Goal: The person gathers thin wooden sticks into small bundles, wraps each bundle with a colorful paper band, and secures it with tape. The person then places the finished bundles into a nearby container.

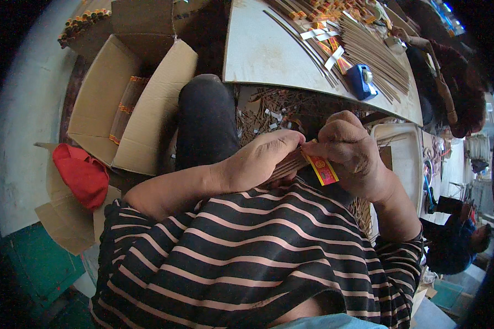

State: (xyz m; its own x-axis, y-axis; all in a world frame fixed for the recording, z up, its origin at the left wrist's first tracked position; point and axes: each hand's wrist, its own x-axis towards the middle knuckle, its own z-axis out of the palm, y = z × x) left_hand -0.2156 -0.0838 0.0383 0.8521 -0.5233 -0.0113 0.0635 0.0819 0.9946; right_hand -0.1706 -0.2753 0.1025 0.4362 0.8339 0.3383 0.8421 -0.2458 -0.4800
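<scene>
Close in front of my striped shirt, my left hand [255, 159] is closed round a bundle of thin brown incense sticks [289, 165]. Its fingers are mostly hidden beneath the bundle. At the bundle's right end my right hand [348, 145] is closed, with thumb and fingers pinching a red and yellow paper label [325, 171]. The label's lower part hangs down below the fingers, against the sticks' end. Whether it is stuck to the sticks, I cannot tell.
Ahead, a white table [252, 49] bears loose incense sticks [376, 55], white strips and a blue tape dispenser [362, 82]. An open cardboard box [151, 118] with banded bundles stands at left, near a red cloth [81, 174]. Broken sticks litter the floor. Other people are at right.
</scene>
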